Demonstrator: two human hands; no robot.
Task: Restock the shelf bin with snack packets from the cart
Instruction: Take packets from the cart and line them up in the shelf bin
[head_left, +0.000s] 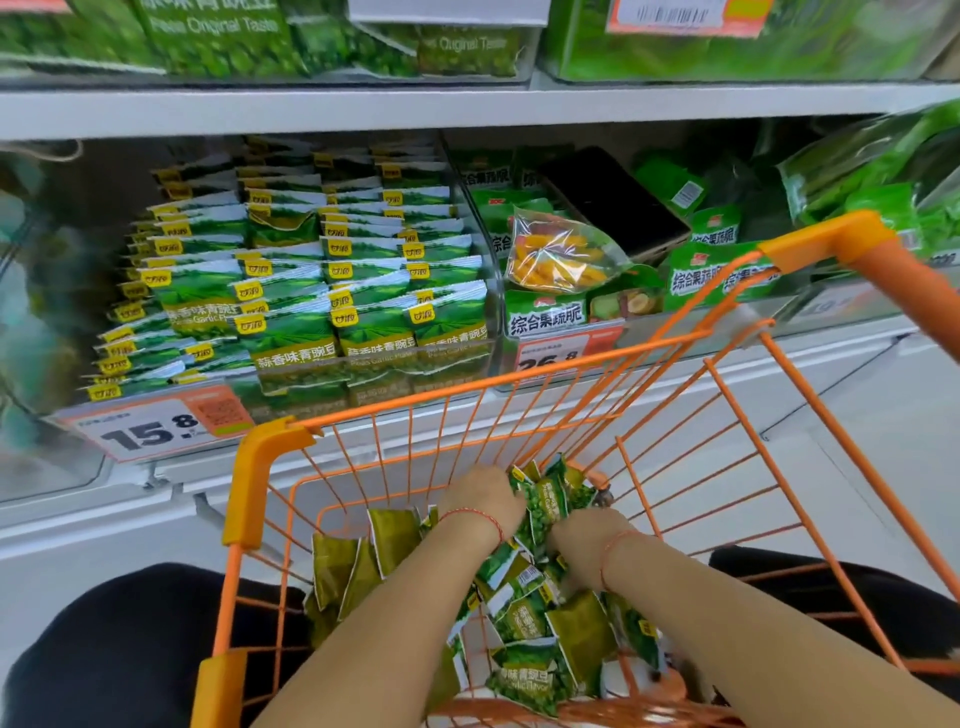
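The shelf bin (291, 291) in the left middle of the frame already looks nearly full: green snack packets stand in several tidy rows from its front wall to the back, so I judge that most of the restocking is done. Still, many loose snack packets (524, 618) lie in a heap at the bottom of the orange cart (270, 447), in the lower center of the frame, and these are left to move. Both hands are down inside the cart. The left hand (485, 496) and the right hand (584, 535) are pressed from two sides around a small bunch of packets (548, 499), and the fingers seem to curl on it, as if gathering the next load. To the right of the bin another bin (566, 312) holds different green bags and one clear bag of yellow pieces (558, 254). A price label (156, 423) hangs on the shelf edge below the bin.
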